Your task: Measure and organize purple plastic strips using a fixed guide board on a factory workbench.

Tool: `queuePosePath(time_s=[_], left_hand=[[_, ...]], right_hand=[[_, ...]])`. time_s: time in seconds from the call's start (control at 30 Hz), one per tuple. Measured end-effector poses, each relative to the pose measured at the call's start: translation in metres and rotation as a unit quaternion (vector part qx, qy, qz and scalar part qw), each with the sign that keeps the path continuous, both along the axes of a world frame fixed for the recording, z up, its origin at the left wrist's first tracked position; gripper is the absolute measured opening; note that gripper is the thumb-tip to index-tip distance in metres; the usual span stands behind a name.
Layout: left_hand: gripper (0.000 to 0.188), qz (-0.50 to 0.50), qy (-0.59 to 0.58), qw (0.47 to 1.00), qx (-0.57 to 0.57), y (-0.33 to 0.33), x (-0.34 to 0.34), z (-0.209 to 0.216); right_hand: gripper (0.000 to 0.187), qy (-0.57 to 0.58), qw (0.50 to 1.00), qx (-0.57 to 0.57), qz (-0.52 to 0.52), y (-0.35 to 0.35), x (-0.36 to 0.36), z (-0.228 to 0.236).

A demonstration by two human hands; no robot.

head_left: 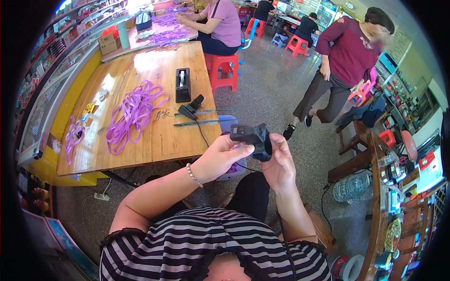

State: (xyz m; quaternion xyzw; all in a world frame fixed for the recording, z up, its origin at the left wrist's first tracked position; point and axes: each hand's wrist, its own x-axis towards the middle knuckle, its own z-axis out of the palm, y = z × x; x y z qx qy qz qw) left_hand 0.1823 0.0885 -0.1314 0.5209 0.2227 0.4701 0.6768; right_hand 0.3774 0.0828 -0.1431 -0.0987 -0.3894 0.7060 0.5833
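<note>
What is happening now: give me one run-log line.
left hand: holds black boxy plastic device | right hand: at device's right side | light-brown wooden table: tangled purple ribbons, black oblong tape dispenser

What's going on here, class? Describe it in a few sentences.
Beside the wooden table, a person's left hand grips a black device, with the right hand against its right side. On the table lie a tangle of purple ribbon and a black tape dispenser. Beyond, a person in a pink top sits on a red stool.
</note>
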Motion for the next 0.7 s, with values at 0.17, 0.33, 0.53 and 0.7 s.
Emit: queuePosePath(time_s=[0.17, 0.33, 0.53, 0.7], left_hand=[[0.025, -0.04, 0.02, 0.998, 0.042, -0.005, -0.007, 0.0], [0.024, -0.051, -0.158, 0.984, -0.065, -0.016, 0.001, -0.001], [0.017, -0.005, 0.1, 0.989, 0.105, -0.019, 0.007, -0.019], [0.018, 0.031, 0.125, 0.974, 0.187, -0.018, 0.007, -0.031]], right_hand=[[0.035, 0.006, 0.995, -0.095, 0.002, 0.001, 0.002, -0.001], [0.037, 0.019, 0.996, -0.082, 0.008, -0.002, -0.003, -0.006], [0.033, -0.027, 0.988, -0.153, -0.014, 0.006, -0.005, -0.019], [0.029, -0.036, 0.985, -0.163, -0.045, 0.006, -0.004, -0.009]])
